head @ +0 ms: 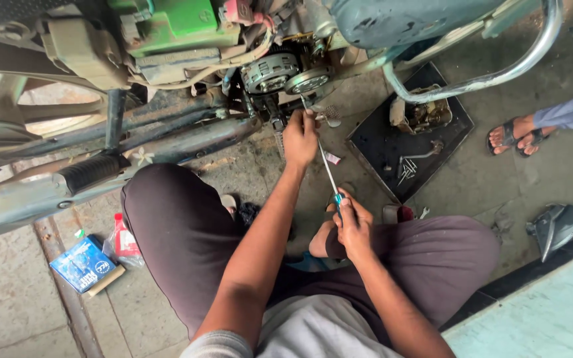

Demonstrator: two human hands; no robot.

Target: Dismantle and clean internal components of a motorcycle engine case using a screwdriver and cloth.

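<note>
Hands: right hand (355, 225) gripping screwdriver (329, 174) handle, left hand (301, 138) pinching shaft nr tip at motorcycle clutch assy (288, 71); recommend keeping shaft square w/ firm axial pressure.

Soft, even daylight fills the scene, moderately bright and without hard-edged shadows. The concrete floor (552, 166) on the right is the lightest area, while the space under the motorcycle frame (167, 126) falls into dim shade. Faint glare runs along the curved chrome bar (492, 79) and the round metal clutch parts (270, 71) (small highlights only). The wide lens bends straight lines near the edges. Focus is fairly sharp at centre; the corners are slightly soft, with mild compression smearing.
</note>
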